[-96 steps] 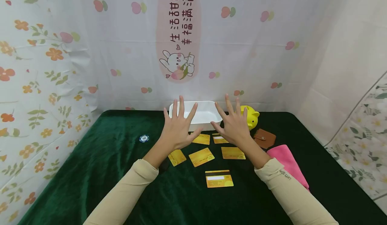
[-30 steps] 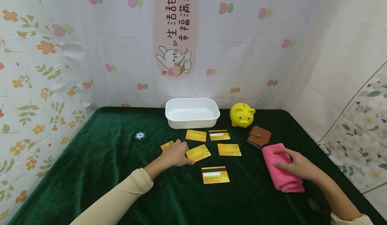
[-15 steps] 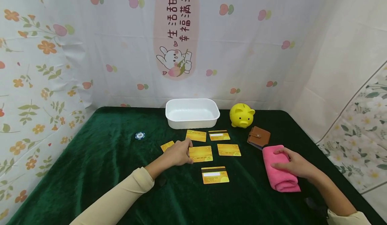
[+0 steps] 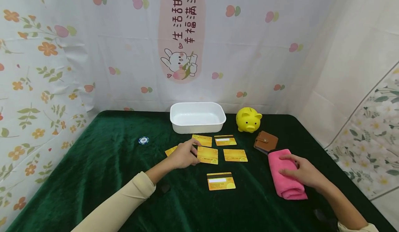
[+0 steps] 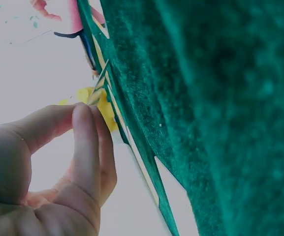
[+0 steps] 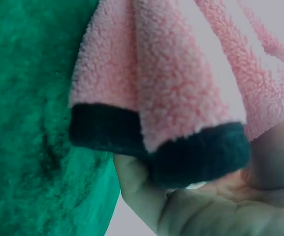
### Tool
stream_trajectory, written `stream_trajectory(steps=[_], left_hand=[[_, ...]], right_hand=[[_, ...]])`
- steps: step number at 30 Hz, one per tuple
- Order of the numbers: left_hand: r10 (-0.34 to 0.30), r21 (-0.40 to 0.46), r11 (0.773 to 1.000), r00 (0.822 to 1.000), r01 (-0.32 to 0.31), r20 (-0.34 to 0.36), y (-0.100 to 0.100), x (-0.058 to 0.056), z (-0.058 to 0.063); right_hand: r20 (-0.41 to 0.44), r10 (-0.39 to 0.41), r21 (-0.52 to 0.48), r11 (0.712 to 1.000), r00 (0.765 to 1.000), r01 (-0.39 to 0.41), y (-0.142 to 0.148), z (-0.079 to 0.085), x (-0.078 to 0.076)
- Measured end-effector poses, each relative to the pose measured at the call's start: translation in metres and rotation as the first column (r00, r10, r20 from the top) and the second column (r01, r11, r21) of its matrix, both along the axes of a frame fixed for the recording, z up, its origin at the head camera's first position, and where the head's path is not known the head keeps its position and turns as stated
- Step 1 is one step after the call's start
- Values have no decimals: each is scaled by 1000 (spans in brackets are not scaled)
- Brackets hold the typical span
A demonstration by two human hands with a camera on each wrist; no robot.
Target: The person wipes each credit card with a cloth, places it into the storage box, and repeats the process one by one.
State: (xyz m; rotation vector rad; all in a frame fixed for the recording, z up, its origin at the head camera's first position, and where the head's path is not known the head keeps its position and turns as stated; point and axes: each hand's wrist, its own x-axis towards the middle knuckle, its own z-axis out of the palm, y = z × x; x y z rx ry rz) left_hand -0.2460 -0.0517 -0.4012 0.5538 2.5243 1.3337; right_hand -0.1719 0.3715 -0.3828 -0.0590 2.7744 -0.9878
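My left hand (image 4: 183, 156) pinches a gold bank card (image 4: 207, 155) by its left edge. In the left wrist view, thumb and fingertips meet on that card (image 5: 98, 88), seen nearly edge-on and tilted off the green cloth. Another gold card (image 4: 170, 151) lies partly hidden behind this hand. Over at the right, my right hand (image 4: 307, 173) grips a folded pink towel (image 4: 282, 171), thumb and fingers on its top and side. Close up in the right wrist view, the towel (image 6: 181, 73) shows fluffy folds with dark edging, the fingers curled under and around it.
Several gold cards, among them one with a magnetic stripe (image 4: 221, 181), lie about the green tablecloth (image 4: 118, 176). Behind them stand a white tray (image 4: 197, 128) and a yellow piggy bank (image 4: 248, 120). A brown wallet (image 4: 266, 142) lies beyond the towel; a poker chip (image 4: 143, 140) sits left.
Both hands were spread in the air at first. Later the left hand reached a card, turned it straighter and raised it slightly; the right hand took hold of the towel, which shifted slightly left.
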Motion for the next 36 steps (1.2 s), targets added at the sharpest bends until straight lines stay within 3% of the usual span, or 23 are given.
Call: stream_trajectory(steps=[7,14,23,28,36], left_hand=[[2,131,991,998,-11,70,-4,-1,-1],[17,216,976,995,-39,101,-5,1,-1],[29,314,947,994,-62,109,-12,12,3],[38,351,933,991,-80,125,-15,19,8],[6,416,907,989,-68,148,-15,23,9]], right_hand=[[11,4,-8,1000,1000,-4,-2,4,0],[-63,4,-33,999,998,-6,-11,9,1],[-134,16,-127,991,991,-33,-37,17,1],[-221,24,-168,984,975,-62,-56,24,1],[-287,49,-276,952,957,-131,-92,33,0]])
